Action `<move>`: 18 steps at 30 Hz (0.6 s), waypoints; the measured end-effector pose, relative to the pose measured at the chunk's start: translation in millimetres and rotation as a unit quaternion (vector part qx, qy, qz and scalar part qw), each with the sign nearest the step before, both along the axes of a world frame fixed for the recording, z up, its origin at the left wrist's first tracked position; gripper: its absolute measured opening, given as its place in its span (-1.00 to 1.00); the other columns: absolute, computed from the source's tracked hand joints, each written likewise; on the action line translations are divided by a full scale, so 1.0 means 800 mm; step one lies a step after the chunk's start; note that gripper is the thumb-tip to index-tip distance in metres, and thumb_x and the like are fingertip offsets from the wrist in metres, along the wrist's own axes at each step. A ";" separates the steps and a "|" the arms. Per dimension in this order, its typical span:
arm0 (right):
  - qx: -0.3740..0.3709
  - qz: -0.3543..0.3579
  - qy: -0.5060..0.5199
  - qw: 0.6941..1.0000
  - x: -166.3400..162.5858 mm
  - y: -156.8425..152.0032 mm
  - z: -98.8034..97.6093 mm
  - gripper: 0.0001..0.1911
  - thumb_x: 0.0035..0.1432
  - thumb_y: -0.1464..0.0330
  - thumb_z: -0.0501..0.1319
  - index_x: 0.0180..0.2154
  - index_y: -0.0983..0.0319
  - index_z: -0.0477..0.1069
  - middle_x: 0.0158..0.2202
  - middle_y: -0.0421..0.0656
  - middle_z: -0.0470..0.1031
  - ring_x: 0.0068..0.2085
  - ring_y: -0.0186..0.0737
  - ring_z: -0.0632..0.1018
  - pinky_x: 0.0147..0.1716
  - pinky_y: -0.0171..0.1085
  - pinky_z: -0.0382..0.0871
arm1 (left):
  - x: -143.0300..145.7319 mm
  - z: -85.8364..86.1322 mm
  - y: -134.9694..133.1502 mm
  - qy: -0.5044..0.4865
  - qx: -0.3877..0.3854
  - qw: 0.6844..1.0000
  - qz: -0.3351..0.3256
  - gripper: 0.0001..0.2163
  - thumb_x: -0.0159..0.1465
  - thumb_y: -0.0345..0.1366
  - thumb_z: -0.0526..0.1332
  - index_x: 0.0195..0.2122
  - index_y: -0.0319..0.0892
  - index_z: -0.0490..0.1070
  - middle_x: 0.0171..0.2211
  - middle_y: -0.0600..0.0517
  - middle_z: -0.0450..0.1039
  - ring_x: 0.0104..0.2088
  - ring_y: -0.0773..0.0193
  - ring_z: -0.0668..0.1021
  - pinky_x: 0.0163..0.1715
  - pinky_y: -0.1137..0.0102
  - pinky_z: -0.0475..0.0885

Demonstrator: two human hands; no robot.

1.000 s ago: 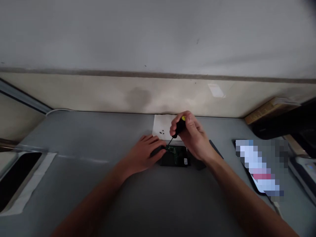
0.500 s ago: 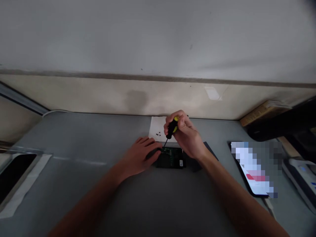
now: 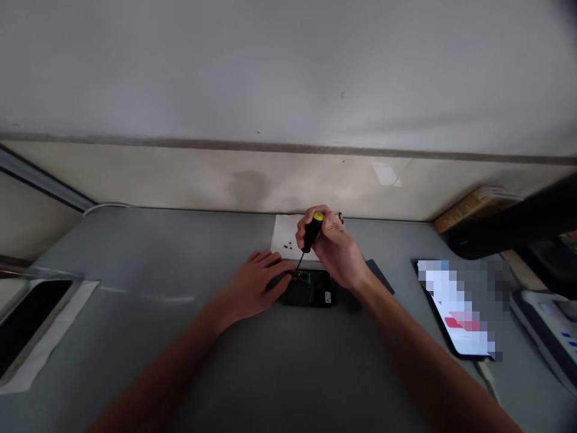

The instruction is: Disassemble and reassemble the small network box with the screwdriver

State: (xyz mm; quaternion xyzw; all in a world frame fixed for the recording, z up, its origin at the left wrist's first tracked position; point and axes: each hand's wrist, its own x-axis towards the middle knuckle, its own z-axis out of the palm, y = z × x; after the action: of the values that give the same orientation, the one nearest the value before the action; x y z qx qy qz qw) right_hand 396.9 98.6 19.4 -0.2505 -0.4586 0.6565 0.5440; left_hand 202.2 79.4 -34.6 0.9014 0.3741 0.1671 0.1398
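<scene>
A flat dark device with a green circuit board [image 3: 311, 287] lies on the grey table, a small white label near its right end. My left hand [image 3: 259, 282] is at its left end, thumb and index finger pressed against the upper left corner; the other fingers spread over the table. Wrapped around the handle of a black and yellow screwdriver [image 3: 312, 233], my right hand [image 3: 338, 249] holds it tilted, the shaft running down to the board's upper left corner. The tip is too small to make out. Behind the device, several tiny dark screws [image 3: 288, 246] rest on white paper [image 3: 282, 228].
A dark flat panel [image 3: 381, 276] lies partly under my right forearm. Farther right are a phone with a lit, blurred screen [image 3: 455, 313], its cable [image 3: 487, 376] and a grey device [image 3: 550, 331]. A black slab [image 3: 33, 325] lies at far left. A wall [image 3: 193, 174] closes the back.
The screwdriver handle has turned and tipped slightly in my right hand, its shaft still at the board's upper left corner. My left hand stays in place. The view has shifted a little.
</scene>
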 end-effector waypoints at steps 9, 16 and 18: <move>-0.019 -0.003 0.032 0.999 -0.004 -0.005 0.010 -0.53 0.33 -0.03 0.11 -0.46 0.16 0.28 -0.52 -0.26 0.09 -0.49 -0.30 0.17 -0.49 -0.27 0.16 | 0.000 0.000 -0.002 -0.003 -0.003 1.000 0.005 -0.71 0.50 -0.25 -0.04 0.02 -0.07 0.47 -0.18 0.00 0.49 -0.11 0.13 0.51 -0.03 0.21 0.37; -0.002 -0.020 0.020 1.000 -0.007 -0.005 0.008 -0.51 0.28 -0.08 0.14 -0.48 0.15 0.26 -0.54 -0.27 0.05 -0.51 -0.30 0.14 -0.51 -0.26 0.09 | 0.000 -0.001 -0.002 -0.010 0.001 1.000 0.003 -0.71 0.50 -0.23 -0.04 0.00 -0.09 0.47 -0.20 -0.01 0.50 -0.13 0.13 0.51 -0.05 0.21 0.37; 0.000 -0.018 0.025 1.000 -0.009 -0.007 0.006 -0.52 0.27 -0.08 0.15 -0.47 0.15 0.26 -0.53 -0.27 0.06 -0.51 -0.30 0.15 -0.50 -0.25 0.10 | 0.000 -0.001 -0.002 -0.008 0.000 1.000 0.005 -0.72 0.50 -0.23 -0.03 0.01 -0.09 0.47 -0.19 -0.01 0.51 -0.12 0.12 0.52 -0.04 0.20 0.37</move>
State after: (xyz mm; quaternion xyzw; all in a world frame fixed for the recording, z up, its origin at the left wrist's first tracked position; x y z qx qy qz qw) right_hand 389.6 93.2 24.2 -0.2429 -0.4402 0.6527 0.5668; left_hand 202.2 77.5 -35.0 0.8980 0.3778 0.1750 0.1423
